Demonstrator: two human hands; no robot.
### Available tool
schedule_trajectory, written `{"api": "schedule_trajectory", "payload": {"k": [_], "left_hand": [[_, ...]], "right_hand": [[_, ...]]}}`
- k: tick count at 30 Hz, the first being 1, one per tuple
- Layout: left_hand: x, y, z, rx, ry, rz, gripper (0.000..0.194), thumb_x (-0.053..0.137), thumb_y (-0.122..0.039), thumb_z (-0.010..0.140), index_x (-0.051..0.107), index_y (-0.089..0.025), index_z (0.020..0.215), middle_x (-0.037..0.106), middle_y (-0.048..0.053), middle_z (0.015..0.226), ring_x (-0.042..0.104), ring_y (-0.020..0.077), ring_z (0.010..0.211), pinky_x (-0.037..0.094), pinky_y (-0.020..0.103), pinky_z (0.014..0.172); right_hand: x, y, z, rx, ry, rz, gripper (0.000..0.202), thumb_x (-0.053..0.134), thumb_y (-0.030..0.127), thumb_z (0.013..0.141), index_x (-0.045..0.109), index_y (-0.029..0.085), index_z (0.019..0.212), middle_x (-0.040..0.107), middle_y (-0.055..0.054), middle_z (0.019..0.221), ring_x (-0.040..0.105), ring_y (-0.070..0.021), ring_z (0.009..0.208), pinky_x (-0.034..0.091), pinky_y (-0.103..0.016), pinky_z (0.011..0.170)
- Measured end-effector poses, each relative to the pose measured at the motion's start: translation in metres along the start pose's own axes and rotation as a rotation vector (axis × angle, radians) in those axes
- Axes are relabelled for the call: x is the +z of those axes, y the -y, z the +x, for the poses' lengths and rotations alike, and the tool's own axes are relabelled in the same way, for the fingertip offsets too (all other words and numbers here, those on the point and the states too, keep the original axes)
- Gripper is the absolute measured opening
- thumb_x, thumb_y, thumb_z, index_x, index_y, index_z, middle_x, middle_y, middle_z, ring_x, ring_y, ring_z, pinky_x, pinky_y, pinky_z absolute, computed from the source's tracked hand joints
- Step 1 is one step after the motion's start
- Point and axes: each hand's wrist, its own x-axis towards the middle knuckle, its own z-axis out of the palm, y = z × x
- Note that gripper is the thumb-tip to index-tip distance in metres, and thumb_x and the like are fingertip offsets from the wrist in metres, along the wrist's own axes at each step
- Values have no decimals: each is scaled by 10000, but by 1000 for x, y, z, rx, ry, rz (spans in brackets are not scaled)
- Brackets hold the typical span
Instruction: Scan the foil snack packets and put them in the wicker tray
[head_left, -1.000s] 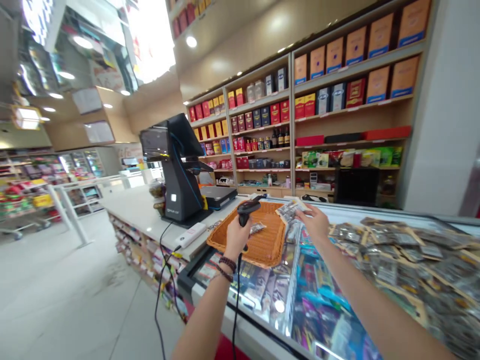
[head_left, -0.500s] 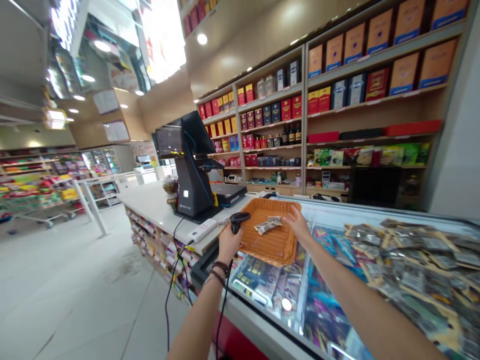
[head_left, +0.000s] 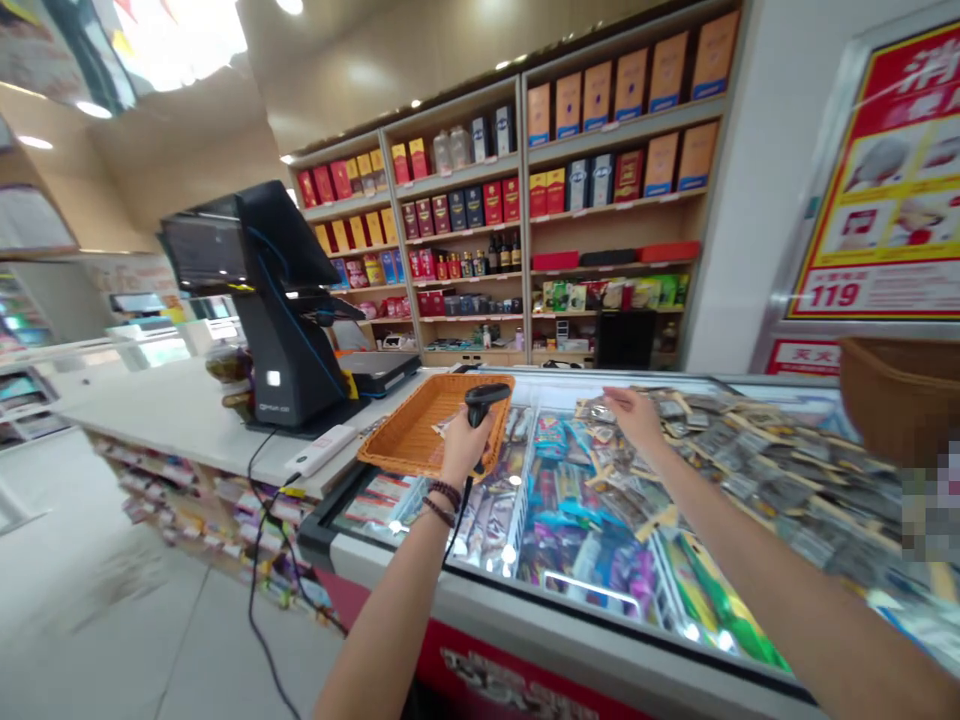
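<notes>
My left hand (head_left: 466, 445) is wrapped around the handle of a black handheld barcode scanner (head_left: 487, 394), held over the right part of an orange wicker basket (head_left: 401, 420). A few small packets in the basket are partly hidden behind this hand. My right hand (head_left: 636, 415) is at the left end of a spread of small packets with clear and brown wrapping (head_left: 757, 455) on the glass-topped freezer. Its fingers are pinched at the edge of one small packet (head_left: 595, 409).
A black checkout terminal (head_left: 281, 320) and a white box-shaped device (head_left: 322, 450) stand on the counter (head_left: 150, 400) at left. The freezer (head_left: 525, 625) shows colourful packs through its glass. A brown basket (head_left: 885, 400) is at far right. Shelves of boxes (head_left: 457, 210) line the wall.
My right hand has left the wicker basket and moved right to the spread of packets. The view has turned right. My left hand still holds the scanner, now over the basket's right part.
</notes>
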Motion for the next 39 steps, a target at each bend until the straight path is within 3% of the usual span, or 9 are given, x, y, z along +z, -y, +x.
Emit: {"api": "schedule_trajectory", "payload": {"k": [3, 7, 11, 14, 19, 23, 27, 33, 39], "left_hand": [[37, -11, -3, 23, 76, -36, 302, 706, -393, 906, 531, -223, 727, 581, -31, 538, 580, 131, 444, 424, 220, 502], [79, -19, -11, -6, 122, -70, 278, 709, -366, 904, 543, -215, 739, 591, -27, 561, 583, 125, 438, 424, 215, 484], [110, -11, -24, -29, 198, -103, 266, 717, -370, 907, 555, -214, 763, 591, -28, 563, 577, 127, 436, 424, 224, 487], [125, 1, -31, -30, 257, -52, 259, 724, -376, 903, 573, -216, 768, 587, -25, 549, 583, 139, 448, 432, 238, 517], [136, 13, -38, -21, 289, -19, 257, 675, -405, 923, 549, -225, 790, 580, -29, 544, 594, 158, 469, 436, 254, 531], [134, 16, -39, -25, 293, -95, 289, 652, -447, 931, 517, -236, 786, 553, -44, 527, 578, 150, 458, 425, 246, 522], [133, 17, -40, -23, 294, -101, 346, 659, -522, 925, 510, -246, 779, 543, -45, 506, 583, 161, 469, 424, 251, 530], [136, 16, -43, 36, 291, -23, 282, 640, -463, 935, 544, -237, 796, 557, -41, 535, 610, 169, 513, 425, 254, 564], [133, 10, -44, 30, 285, -15, 270, 619, -415, 948, 535, -234, 767, 560, -36, 540, 595, 165, 502, 412, 256, 556]], "right_hand": [[-43, -3, -2, -5, -15, -189, 288, 688, 385, 840, 808, 199, 1025, 845, -115, 1029, 789, -285, 922, 614, -477, 959], [-79, -7, -17, 20, 28, -506, 283, 687, 352, 885, 805, 200, 1092, 832, -125, 1097, 777, -304, 1016, 592, -463, 978], [-93, -14, -38, 29, 161, -861, 328, 728, 384, 917, 794, 164, 1151, 795, -196, 1207, 716, -362, 1204, 518, -480, 1080], [-91, -16, -45, 66, 284, -961, 368, 768, 414, 917, 781, 163, 1186, 781, -211, 1244, 686, -373, 1277, 489, -473, 1112], [-69, -18, -45, 133, 301, -807, 391, 890, 382, 791, 794, 218, 1132, 819, -144, 1157, 763, -345, 1134, 576, -410, 962], [-45, -26, -51, 107, 135, -537, 339, 913, 410, 682, 807, 253, 964, 826, -51, 901, 789, -291, 831, 605, -384, 759], [-25, -31, -58, 198, -63, -261, 349, 882, 513, 647, 787, 234, 834, 740, -20, 640, 743, -283, 658, 604, -397, 671], [-10, -24, -61, 303, -166, 249, 512, 864, 695, 593, 732, 239, 786, 814, -96, 816, 787, -307, 720, 675, -455, 697], [-10, -14, -68, 245, -178, 168, 626, 806, 806, 619, 781, 217, 829, 821, -133, 818, 787, -331, 657, 676, -495, 700]]}}
